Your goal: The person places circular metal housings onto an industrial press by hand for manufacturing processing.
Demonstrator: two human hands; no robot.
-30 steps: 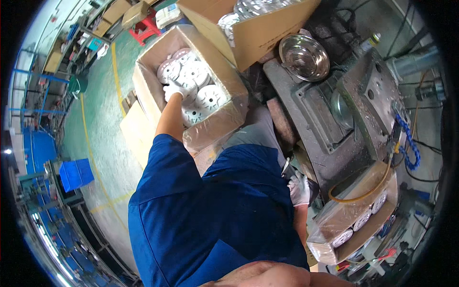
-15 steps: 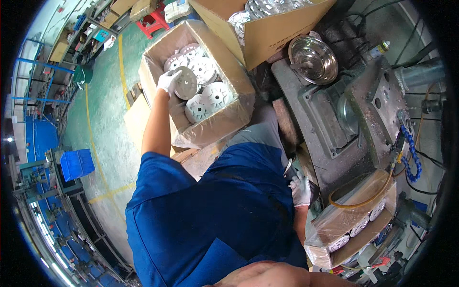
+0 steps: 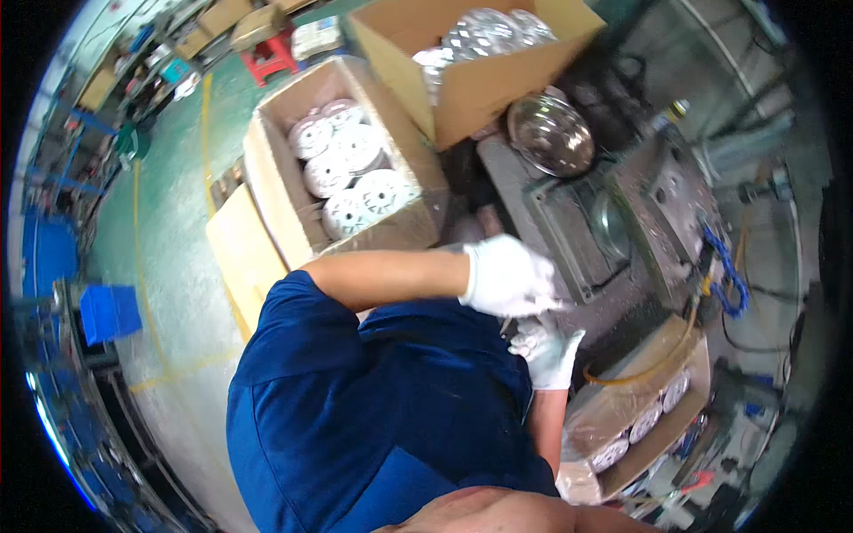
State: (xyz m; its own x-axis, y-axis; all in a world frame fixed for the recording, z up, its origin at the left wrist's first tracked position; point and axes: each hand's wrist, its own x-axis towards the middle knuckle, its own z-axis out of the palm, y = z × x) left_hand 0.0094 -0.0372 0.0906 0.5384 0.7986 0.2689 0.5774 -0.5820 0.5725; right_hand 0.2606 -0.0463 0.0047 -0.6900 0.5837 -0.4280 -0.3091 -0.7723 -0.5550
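Note:
My left hand (image 3: 511,275), in a white glove, reaches across my body to just above my right hand. Its fingers curl downward and are smeared by motion; a thin pale edge shows under them, too blurred to name. Palm up below it, my gloved right hand (image 3: 548,354) has its fingers bent inward and the thumb out to the side. What its fingers close on, if anything, is hidden. Both hands are beside the grey machine bed (image 3: 604,320). Left of them, slotted metal discs (image 3: 355,147) lie stacked in an open plastic-lined carton (image 3: 413,182).
A second carton (image 3: 498,98) holds shiny round metal parts at the back. On the machine stands a shiny metal bowl (image 3: 551,133), near an upright plate (image 3: 671,191) and a blue coiled hose (image 3: 733,284). A smaller box (image 3: 640,462) with discs sits lower right.
My left hand has left the carton, where it held a disc, and swung right to my right hand. My right hand has turned palm up. The whole view has shifted slightly.

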